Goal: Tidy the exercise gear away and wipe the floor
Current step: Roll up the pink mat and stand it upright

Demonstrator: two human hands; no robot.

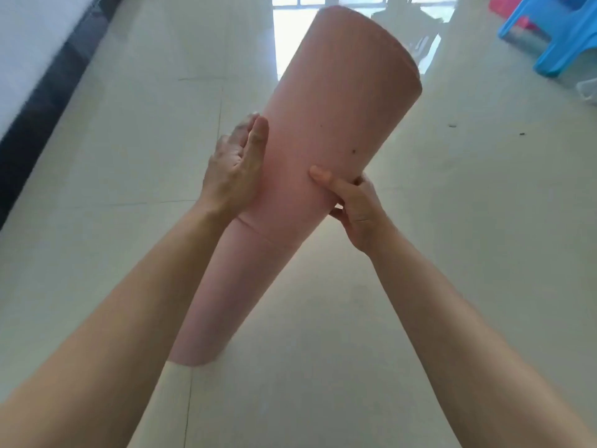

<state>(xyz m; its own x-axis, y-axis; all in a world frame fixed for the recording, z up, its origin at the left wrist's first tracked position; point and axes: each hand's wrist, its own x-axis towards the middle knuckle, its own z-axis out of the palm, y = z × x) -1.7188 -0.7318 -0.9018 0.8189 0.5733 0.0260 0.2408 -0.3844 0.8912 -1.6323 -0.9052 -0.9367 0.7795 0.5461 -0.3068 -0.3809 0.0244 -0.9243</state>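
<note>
Head view: blue stool (575,30) beyond mat (339,108)

Rolled exercise mat (329,124): pink, foam-like material, matt, no shine. Faint fine grain on outer skin, few small dark specks.
Floor (129,163): large pale tiles, smooth, glossy, strong reflection of window light in far part. Thin grout lines between tiles.
Stool (562,37): blue plastic, smooth, slight sheen.
Pink-red item (504,6) beside stool: looks like plastic, too blurred to tell finish.
</note>
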